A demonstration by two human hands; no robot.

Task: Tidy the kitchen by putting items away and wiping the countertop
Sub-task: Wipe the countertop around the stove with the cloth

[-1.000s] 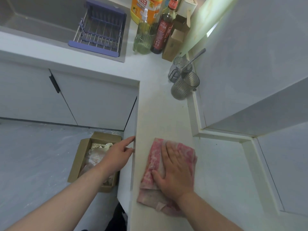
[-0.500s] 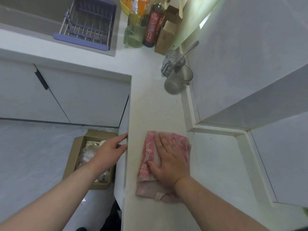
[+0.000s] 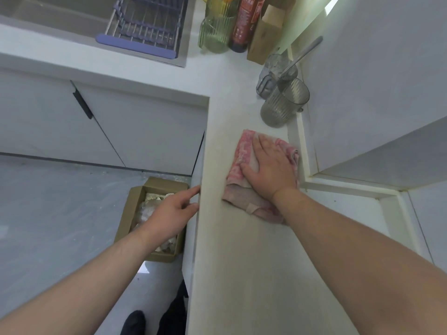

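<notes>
The left hand (image 3: 169,212) and the right hand (image 3: 271,170) are left uncovered, and the forearms (image 3: 350,238) are bare. Below, a black shoe (image 3: 133,321) and dark trousers (image 3: 175,313) are worn.

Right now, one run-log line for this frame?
step: wipe | right hand: flat on pink cloth | left hand: touching countertop edge

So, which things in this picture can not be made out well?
All in the head view:
Pink patterned cloth: its middle is under the flat right hand.
Brown cardboard box on the floor: the left hand hides part of the pale contents.
Dark glass bottle with red label and green ribbed glass bottle: tops cut off by the upper edge; print unreadable.
Metal spoon: its bowl is lost inside a grey translucent cup.
</notes>
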